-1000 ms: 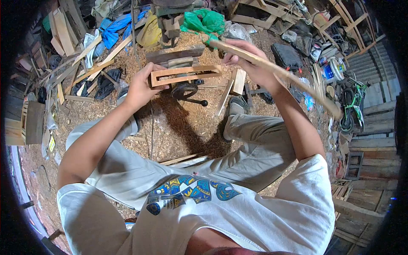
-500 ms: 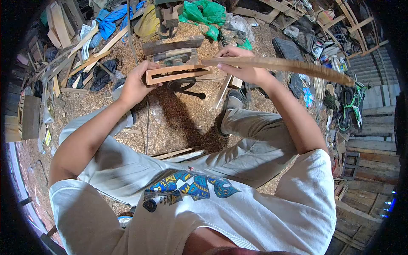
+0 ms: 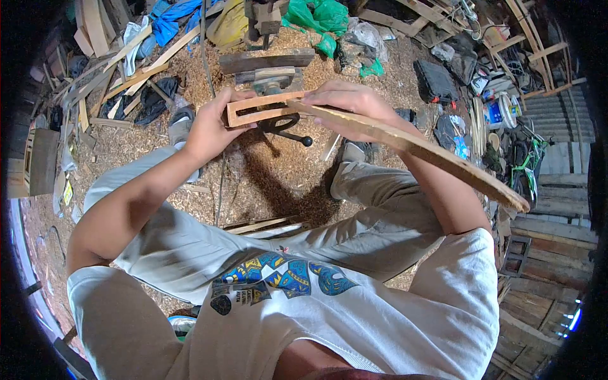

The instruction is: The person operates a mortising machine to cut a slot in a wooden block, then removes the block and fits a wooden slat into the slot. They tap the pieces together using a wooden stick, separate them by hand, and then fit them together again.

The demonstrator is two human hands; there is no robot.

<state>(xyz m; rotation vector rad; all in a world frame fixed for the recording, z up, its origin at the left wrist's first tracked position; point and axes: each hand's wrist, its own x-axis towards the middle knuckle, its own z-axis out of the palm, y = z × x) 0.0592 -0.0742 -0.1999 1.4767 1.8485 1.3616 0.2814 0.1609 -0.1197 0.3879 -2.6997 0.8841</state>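
My left hand (image 3: 214,120) is closed on the left end of a small rectangular wooden frame (image 3: 263,116), a narrow box with a long open slot. A long wooden board (image 3: 411,138) is gripped by my right hand (image 3: 349,101) near its narrow end. That end lies against the frame's right side, and the board slants down to the right across my forearm. Both pieces are held up over a bench vise, whose dark handle (image 3: 292,135) shows just below the frame. Behind them are the vise's wooden jaw pieces (image 3: 266,61).
Wood shavings cover the ground (image 3: 253,171) between my legs. Scrap planks (image 3: 136,79) and a blue sheet (image 3: 171,24) lie at left. Green plastic (image 3: 320,18) sits behind the vise. A black case (image 3: 435,82) and a white bucket (image 3: 500,111) stand at right.
The board's far end has swung down toward my body. My left hand and the frame have shifted slightly right, and my right hand has turned over with the board.
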